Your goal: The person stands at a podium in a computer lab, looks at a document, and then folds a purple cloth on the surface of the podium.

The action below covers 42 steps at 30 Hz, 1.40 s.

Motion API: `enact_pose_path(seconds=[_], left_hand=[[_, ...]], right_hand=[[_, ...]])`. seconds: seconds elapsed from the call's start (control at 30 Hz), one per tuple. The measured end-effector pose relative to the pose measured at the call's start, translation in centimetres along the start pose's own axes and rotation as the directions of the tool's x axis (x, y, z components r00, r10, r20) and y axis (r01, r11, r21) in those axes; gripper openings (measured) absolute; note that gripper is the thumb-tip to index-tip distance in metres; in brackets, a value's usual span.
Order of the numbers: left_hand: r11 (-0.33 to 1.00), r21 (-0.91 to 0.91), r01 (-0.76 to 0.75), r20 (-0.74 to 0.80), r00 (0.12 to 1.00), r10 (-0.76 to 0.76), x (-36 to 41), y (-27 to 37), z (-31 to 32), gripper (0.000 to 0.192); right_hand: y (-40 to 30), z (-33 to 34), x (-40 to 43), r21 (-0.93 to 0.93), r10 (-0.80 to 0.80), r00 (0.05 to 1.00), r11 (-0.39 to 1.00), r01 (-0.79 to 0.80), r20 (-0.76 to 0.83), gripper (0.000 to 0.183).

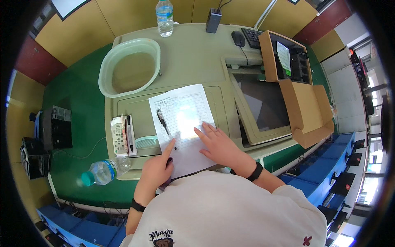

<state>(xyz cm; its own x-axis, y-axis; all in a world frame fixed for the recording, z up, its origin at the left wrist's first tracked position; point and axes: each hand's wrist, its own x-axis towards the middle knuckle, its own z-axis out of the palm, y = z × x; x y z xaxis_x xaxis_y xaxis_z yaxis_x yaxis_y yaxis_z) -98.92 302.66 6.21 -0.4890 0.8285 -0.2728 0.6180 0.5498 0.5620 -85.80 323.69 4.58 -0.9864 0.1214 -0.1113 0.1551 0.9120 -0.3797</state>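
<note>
A printed form sheet (182, 120) with a ruled table and some handwriting lies on the desk before me, glare whitening its middle. My right hand (217, 142) rests on its right side, fingers spread and holding nothing. At the sheet's lower left, my left hand (157, 166) stretches out its index finger, the tip near the lower end of a black pen (162, 120) lying on the paper. The other left fingers are curled. Something dark purple (166, 182) shows beside that palm; whether it is gripped is unclear. A pale green comb (146, 142) lies left of the sheet.
A remote control (119, 137) lies near a capped bottle (105, 171) tipped at the desk's left edge. A basin of cloudy water (106, 71) and an upright water bottle (164, 20) stand farther back. An open cardboard box (268, 55), mouse (238, 38) and keyboard (252, 37) sit at right.
</note>
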Motion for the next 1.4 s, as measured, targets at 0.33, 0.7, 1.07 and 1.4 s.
enact_pose_path(seconds=[0.33,0.7,1.07,1.4], left_hand=[[0.978,-0.153,0.145,0.053,0.989,-0.139,-6.2,0.0,-2.5,0.046],[0.971,-0.131,0.201,0.087,0.978,-0.191,-14.0,-4.8,-3.8,0.024],[0.969,-0.161,0.188,-0.367,0.900,-0.235,-31.7,-17.0,-7.8,0.017],[0.918,-0.377,0.124,-0.652,0.669,-0.358,-40.0,-26.4,-12.6,0.014]], right_hand=[[-3.5,-2.9,0.2,0.042,-0.200,0.977,0.978,0.204,-0.078,0.060],[-9.6,1.1,-1.9,0.307,-0.526,0.850,0.807,0.504,-0.012,0.037],[-29.6,9.5,4.7,0.153,-0.732,0.634,0.676,0.721,0.251,0.038],[-49.2,14.4,11.3,0.178,-0.775,0.569,0.623,0.762,0.274,0.069]])
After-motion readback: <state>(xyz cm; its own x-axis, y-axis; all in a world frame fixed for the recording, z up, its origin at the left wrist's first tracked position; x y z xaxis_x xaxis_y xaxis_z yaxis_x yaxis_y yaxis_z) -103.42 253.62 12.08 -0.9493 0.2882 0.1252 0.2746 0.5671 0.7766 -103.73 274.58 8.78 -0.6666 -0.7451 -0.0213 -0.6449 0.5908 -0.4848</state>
